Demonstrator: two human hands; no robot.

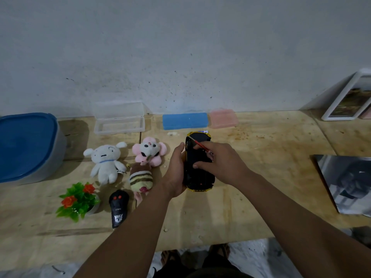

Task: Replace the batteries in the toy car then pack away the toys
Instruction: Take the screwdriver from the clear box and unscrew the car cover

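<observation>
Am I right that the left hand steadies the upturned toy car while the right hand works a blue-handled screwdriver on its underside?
Not quite: in the head view the screwdriver has a red handle, not blue. The left hand does steady the upturned toy car, and the right hand holds the tool.

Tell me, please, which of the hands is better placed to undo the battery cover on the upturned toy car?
The right hand, probably: it holds the red screwdriver with its tip on the toy car underside, while the left hand grips the car's side, steadying it.

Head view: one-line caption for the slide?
Left hand holds the upturned toy car while the right hand works a red screwdriver on its underside.
</observation>
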